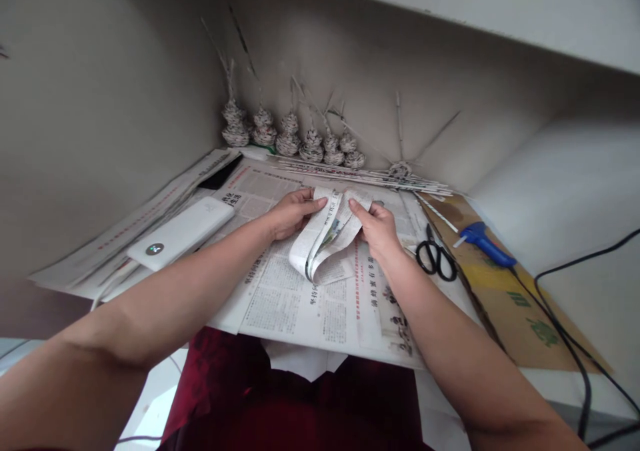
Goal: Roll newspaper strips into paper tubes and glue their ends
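Strips of newspaper [320, 241] hang in a loose bent loop between my two hands, above the newspaper-covered table. My left hand [296, 212] pinches one end between thumb and fingers. At the other end my right hand [376, 224] grips the strips, thumb on top. Printed text and a small coloured picture show on the inner face of the bend. Under the hands lie spread newspaper sheets [280, 304]. Closest to my right hand on the table is a pair of black-handled scissors [436, 254].
Several woven paper gourds [289, 134] stand along the back wall. Thin rolled paper sticks [350, 172] lie before them, beside a small woven base [400, 169]. A white power bank [183, 232] rests left. On cardboard [500, 297] at right lies a blue glue gun [485, 244] with its cable.
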{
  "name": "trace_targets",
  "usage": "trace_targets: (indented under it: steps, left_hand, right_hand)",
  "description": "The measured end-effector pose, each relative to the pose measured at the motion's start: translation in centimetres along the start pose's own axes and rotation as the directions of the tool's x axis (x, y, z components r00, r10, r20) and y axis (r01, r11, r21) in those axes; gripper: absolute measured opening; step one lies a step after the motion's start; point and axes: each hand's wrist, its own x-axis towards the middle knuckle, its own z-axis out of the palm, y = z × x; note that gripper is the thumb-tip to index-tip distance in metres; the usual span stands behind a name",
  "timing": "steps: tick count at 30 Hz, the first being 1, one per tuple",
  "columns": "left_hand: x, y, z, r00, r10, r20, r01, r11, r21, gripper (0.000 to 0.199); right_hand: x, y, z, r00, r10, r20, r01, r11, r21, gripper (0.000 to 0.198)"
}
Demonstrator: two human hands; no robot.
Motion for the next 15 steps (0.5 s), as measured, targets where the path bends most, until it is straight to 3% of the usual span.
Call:
trace_targets:
  steps: [15]
  left_hand:
    - [-0.13,-0.61,0.27,0.999,-0.017,0.044,0.011,0.992,0.123,0.046]
  right_hand:
    - [0.04,0.68,-0.02,0.995,0.022,0.099,-0.011,0.994,-0.107,0.034]
